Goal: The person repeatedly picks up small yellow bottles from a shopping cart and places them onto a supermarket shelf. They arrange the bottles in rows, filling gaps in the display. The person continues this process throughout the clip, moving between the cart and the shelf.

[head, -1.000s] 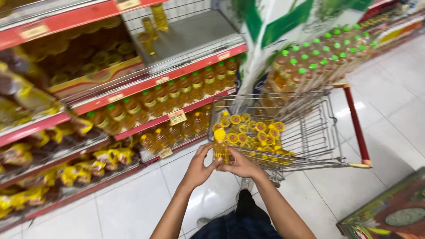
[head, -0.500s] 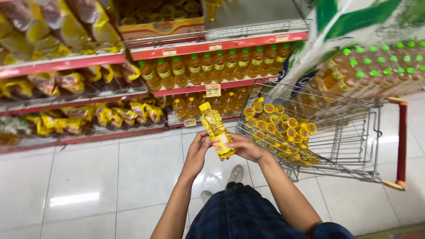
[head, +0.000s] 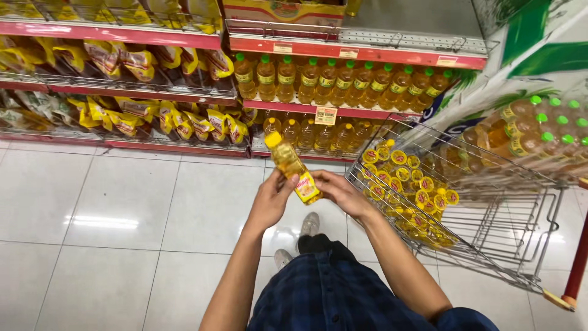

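Both my hands hold one small bottle of yellow cooking oil with a yellow cap, tilted with the cap up and to the left. My left hand grips its lower body from the left. My right hand holds its base from the right. Just to the right stands a wire shopping cart with several yellow-capped oil bottles packed in its near end.
Red-edged shelves ahead carry rows of green-capped oil bottles and yellow oil pouches. A stack of larger green-capped bottles stands at the right. White tiled floor lies to the left.
The bottle has come up out of the cart and tipped leftward in both hands. My view has swung left toward the shelves, so the cart now sits further right.
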